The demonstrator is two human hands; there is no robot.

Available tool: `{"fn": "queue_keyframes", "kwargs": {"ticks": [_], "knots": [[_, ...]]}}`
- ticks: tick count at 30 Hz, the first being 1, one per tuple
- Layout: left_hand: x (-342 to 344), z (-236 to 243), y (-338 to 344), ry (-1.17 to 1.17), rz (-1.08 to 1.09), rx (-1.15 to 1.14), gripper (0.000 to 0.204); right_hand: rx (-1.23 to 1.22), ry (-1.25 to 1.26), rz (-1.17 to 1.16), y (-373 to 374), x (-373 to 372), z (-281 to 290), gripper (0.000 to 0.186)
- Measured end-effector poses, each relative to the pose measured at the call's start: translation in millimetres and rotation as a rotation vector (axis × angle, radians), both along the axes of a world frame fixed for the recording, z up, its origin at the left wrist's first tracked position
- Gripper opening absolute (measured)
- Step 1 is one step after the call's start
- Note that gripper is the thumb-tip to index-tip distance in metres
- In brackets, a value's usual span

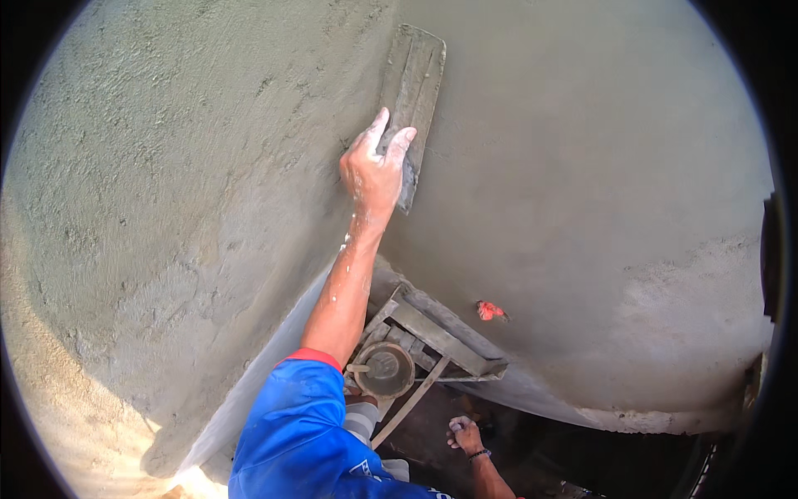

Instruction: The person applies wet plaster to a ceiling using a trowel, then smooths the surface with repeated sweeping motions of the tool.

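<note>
My left hand (374,170) is wrapped round the grip of a long rectangular plastering float (418,79), coated in grey mortar. The float lies nearly upright against wet render, along the corner where a rough left wall (150,166) meets a smoother right wall (565,166). Its handle is mostly hidden by my fingers. Low down, my right hand (465,434) hangs away from the wall with its mortar-smeared fingers curled in loosely; nothing shows in them. A dark band circles that wrist.
Below my left forearm, a round bucket (406,391) stands by a wooden frame (436,333) wedged near the corner. A short handle pokes over the bucket's rim. A small red piece (490,311) sticks out of the right wall. Under that wall's lower edge it is dark.
</note>
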State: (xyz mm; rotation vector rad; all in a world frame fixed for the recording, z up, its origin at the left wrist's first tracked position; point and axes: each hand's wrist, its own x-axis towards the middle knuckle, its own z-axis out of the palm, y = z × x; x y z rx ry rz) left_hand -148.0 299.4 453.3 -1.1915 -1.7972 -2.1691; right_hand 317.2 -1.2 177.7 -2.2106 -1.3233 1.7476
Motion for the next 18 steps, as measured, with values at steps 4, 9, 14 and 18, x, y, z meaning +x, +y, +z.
{"fn": "queue_keyframes", "kwargs": {"ticks": [4, 9, 14, 18], "knots": [[42, 7, 3, 0.092, 0.030, 0.004, 0.048, 0.055, 0.028, -0.032, 12, -4, 6, 0.020], [175, -19, -41, 0.251, -0.254, -0.003, 0.058, 0.037, 0.014, 0.038, 6, -11, 7, 0.019], [148, -48, -82, 0.108, -0.350, -0.023, 0.054, 0.063, 0.036, 0.059, 12, -30, 20, 0.020], [44, -33, -56, -0.041, -0.152, 0.000, 0.047, 0.045, 0.050, 0.071, 7, -40, 21, 0.020]]}}
